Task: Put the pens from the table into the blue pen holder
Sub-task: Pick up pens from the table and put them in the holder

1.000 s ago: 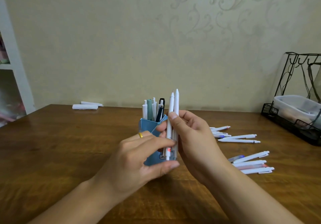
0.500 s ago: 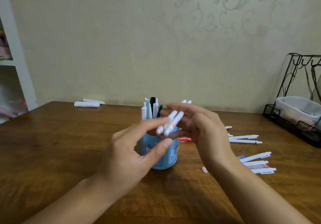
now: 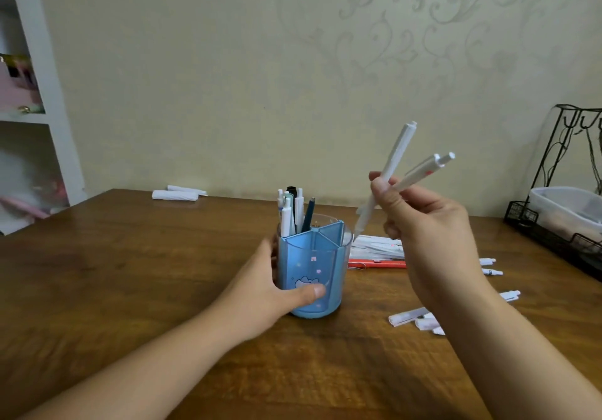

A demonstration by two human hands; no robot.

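The blue pen holder [image 3: 312, 269] stands upright mid-table, divided into compartments; several pens [image 3: 293, 211] stand in its back-left one. My left hand [image 3: 277, 286] grips the holder's left side, thumb across its front. My right hand [image 3: 420, 224] is raised to the right of the holder and pinches two white pens [image 3: 395, 155], tips slanting down toward the holder's right rim. More white pens [image 3: 378, 245] and a red pen [image 3: 378, 264] lie on the table behind my right hand, and further pens [image 3: 407, 317] lie nearer me.
A black wire rack [image 3: 553, 230] with a clear plastic tub stands at the table's right edge. Two white rolled items [image 3: 176, 194] lie at the far edge by the wall. A white shelf [image 3: 35, 116] stands to the left. The wooden table [image 3: 130, 289] spreads around.
My left hand has let go of the pens and dropped to grip the holder. My right hand has lifted the two white pens up and to the right, turning them tip-down.
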